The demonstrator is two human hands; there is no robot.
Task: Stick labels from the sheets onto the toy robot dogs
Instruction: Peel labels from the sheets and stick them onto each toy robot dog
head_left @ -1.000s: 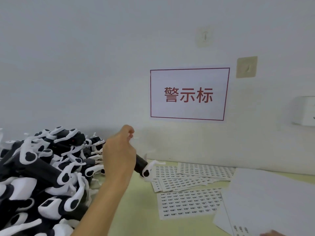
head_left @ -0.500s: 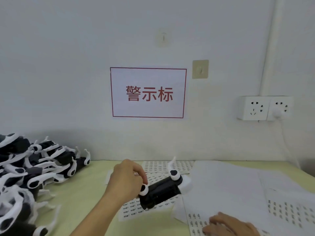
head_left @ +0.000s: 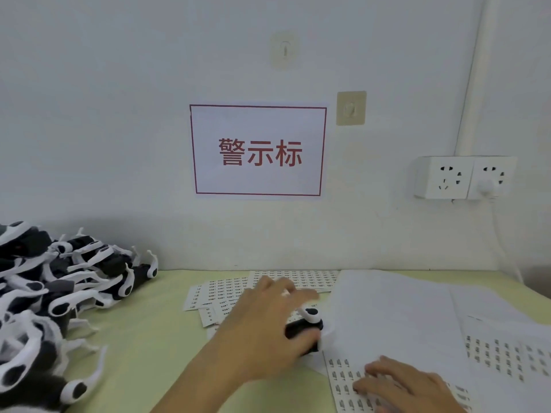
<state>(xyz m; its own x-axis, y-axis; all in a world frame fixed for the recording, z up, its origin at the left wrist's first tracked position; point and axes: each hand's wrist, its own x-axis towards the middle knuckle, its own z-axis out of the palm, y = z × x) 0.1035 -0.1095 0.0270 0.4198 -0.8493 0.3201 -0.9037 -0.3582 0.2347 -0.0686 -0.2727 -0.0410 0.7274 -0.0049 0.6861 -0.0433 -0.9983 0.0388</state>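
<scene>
One black-and-white toy robot dog (head_left: 307, 324) lies on the green table beside the paper sheets. My left hand (head_left: 265, 326) is over it with fingers spread and straight, and the thumb lies against the dog's near side. My right hand (head_left: 402, 386) rests at the bottom right, with bent fingertips touching a label sheet (head_left: 343, 380) printed with rows of small labels. Whether a label is between those fingers is hidden. More label sheets (head_left: 220, 290) fan out behind the left hand.
A big pile of several toy robot dogs (head_left: 59, 293) fills the left side of the table (head_left: 149, 338). Large white sheets (head_left: 402, 308) cover the right side. The wall behind carries a red-framed sign (head_left: 258, 150) and a double socket (head_left: 465, 177).
My left hand carried one dog from the pile to the right, lowered it beside the sheets, and its fingers have spread. The right hand came into view on the label sheet.
</scene>
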